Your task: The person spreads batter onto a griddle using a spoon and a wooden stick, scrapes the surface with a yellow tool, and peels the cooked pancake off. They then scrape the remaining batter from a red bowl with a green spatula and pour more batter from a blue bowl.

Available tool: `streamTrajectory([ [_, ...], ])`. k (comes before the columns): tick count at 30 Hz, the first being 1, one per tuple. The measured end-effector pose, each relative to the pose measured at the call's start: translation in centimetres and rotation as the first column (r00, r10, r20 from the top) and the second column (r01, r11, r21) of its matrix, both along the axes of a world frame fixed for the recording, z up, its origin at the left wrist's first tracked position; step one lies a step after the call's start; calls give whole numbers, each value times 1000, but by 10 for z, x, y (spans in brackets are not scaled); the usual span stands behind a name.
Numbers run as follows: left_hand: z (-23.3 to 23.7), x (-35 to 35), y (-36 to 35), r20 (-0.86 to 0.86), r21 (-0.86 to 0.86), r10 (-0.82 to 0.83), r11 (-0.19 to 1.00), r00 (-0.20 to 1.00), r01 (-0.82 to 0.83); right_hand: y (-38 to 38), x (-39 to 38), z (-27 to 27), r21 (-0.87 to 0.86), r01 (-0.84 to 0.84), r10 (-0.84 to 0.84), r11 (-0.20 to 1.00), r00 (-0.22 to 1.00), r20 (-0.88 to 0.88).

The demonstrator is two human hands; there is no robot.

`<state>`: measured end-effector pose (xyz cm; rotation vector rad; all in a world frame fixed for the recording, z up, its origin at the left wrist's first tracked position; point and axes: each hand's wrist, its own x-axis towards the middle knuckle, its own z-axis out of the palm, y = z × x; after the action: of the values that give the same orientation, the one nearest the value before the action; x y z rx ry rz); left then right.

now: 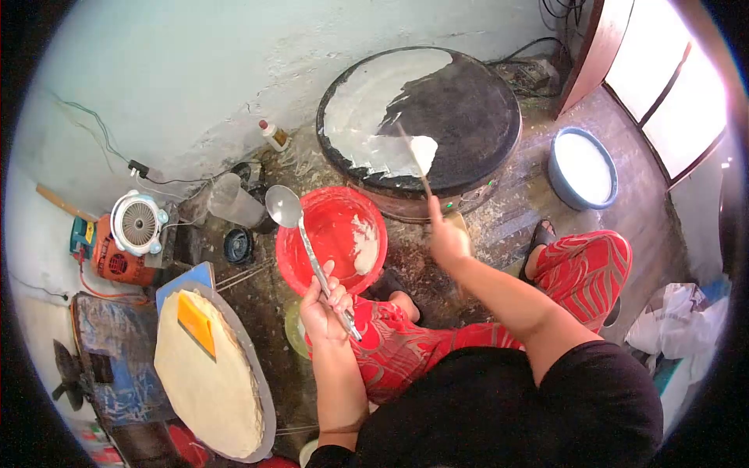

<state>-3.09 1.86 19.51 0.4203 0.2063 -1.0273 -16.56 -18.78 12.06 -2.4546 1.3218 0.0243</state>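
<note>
R hand (450,240) is held out fwd, just short of the round black griddle (472,105), w/ elbow slightly bent & fingers closed in a fist round the near end of a thin stick (416,160) – stick slanted fwd & a bit L over the plate, by the white paste (363,97) spread on its L side; contact w/ the surface can't be told. L hand (328,304) is held lower, at the near rim of the red basin (312,226), forearm raised from below, fingers curled tight round the handle of a metal ladle (284,206) – its bowl pointed fwd & L, over the basin's L rim. Blue basin (581,206) w/ white contents is seen R of the griddle
</note>
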Motion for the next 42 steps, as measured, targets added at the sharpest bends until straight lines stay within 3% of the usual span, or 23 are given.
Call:
streamTrajectory([
  [5, -2, -1, -7, 24, 10, -6, 1000, 1000, 6, -11, -39, 3, -110, 48, -43, 993, 998, 56],
  [8, -1, -3, -11, 51, 20, -6, 1000, 999, 5, -9, -38, 7, -190, -237, 206, 953, 964, -169],
  [9, -1, -3, -12, 23, 40, -8, 999, 1000, 7, -35, -41, -60, -305, -207, 206, 930, 978, -37],
  [10, 0, -3, -13, -4, 58, -10, 998, 1000, 11, -43, -50, -47, -302, -203, 202, 932, 979, -34],
  [12, 1, -4, -15, -7, 54, -17, 998, 1000, 18, -60, -67, 1, -141, 15, -25, 990, 997, -69],
  [14, 0, -6, -18, -16, 47, -25, 999, 1000, 26, -71, -73, 4, -134, 142, -135, 981, 989, 57],
  [15, -1, -6, -20, -9, 36, -26, 999, 1000, 26, -77, -73, 2, 366, 284, -416, 886, 836, 358],
  [16, -1, -6, -21, -1, 28, -25, 999, 1000, 25, -79, -72, -2, 790, 172, -730, 588, 534, 427],
  [17, 0, -6, -22, 1, 41, -22, 999, 1000, 22, -73, -70, -9, 699, 146, -613, 700, 625, 484],
  [18, 1, -6, -24, 5, 48, -26, 998, 1000, 26, -62, -73, -8, 704, 145, -618, 695, 620, 483],
  [19, 0, -5, -24, -8, 50, -33, 998, 999, 33, -48, -79, -3, 279, 114, -253, 954, 806, 536],
  [20, -1, -6, -25, -21, 51, -40, 998, 999, 41, -42, -84, -1, -194, -39, 112, 980, 919, 379],
  [22, 1, -7, -27, -31, 64, -38, 997, 999, 39, -66, -104, -8, -212, -55, 107, 976, 965, 241],
  [24, 1, -10, -30, -43, 74, -33, 997, 999, 36, -101, -121, -10, -316, 85, -47, 945, 991, 127],
  [27, 0, -11, -35, -11, 56, -28, 998, 1000, 29, -132, -118, 9, -172, 258, -234, 951, 961, 150],
  [28, -1, -11, -37, -11, 57, -33, 998, 999, 34, -131, -117, 8, -171, 263, -239, 950, 959, 150],
  [30, -1, -11, -41, -26, 65, -28, 997, 999, 29, -121, -116, 0, -139, 152, -87, 979, 917, 390],
  [31, -1, -11, -43, -30, 72, -21, 997, 999, 24, -113, -123, -4, -200, -11, 83, 980, 931, 355],
  [32, -1, -12, -45, -29, 74, -22, 997, 999, 24, -117, -131, -4, -198, -10, 82, 980, 931, 356],
  [34, 0, -14, -50, -40, 97, -17, 995, 999, 20, -130, -153, 3, -253, -88, 126, 964, 982, 140],
  [39, 5, -19, -65, -46, 174, -2, 985, 999, 11, -201, -148, 13, -327, 71, -42, 942, 995, 95],
  [41, 6, -20, -70, -54, 178, 2, 984, 999, 8, -205, -132, 21, 193, 302, -353, 934, 866, 354],
  [42, 6, -19, -72, -62, 179, 8, 984, 998, 3, -194, -133, 28, 185, 193, -253, 964, 883, 396],
])
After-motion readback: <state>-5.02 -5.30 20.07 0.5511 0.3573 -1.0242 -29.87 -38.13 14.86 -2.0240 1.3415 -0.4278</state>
